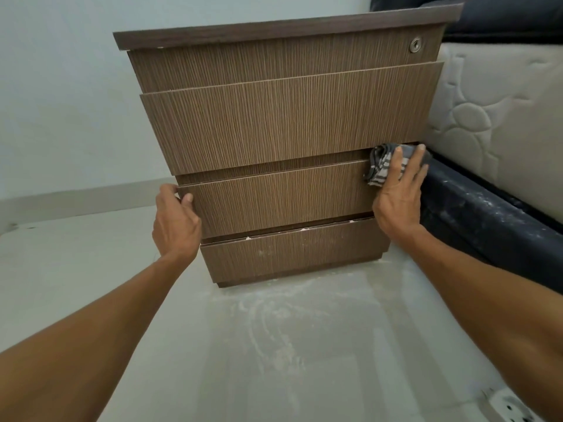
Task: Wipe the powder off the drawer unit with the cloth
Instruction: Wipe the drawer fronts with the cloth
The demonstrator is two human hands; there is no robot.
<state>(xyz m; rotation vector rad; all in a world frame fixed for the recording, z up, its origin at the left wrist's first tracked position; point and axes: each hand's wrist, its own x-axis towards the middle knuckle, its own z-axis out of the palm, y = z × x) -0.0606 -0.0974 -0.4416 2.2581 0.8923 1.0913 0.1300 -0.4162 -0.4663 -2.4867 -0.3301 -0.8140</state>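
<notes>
While the left hand [175, 222] grips a drawer edge [201, 184], the right hand [399, 197] presses the cloth [380, 166] flat (contents hidden).

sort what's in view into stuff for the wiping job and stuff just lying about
Job: drawer unit; cloth pressed by the right hand; left hand gripping a drawer's edge; powder on the bottom drawer.
Lying about: mattress; dark bed base; power strip.

A: What covered the arms?
B: Bare skin only: left forearm [91, 339] at lower left, right forearm [487, 293] at lower right.
A: The hands?
B: Both were bare too, left hand [176, 220] and right hand [399, 196].
</notes>
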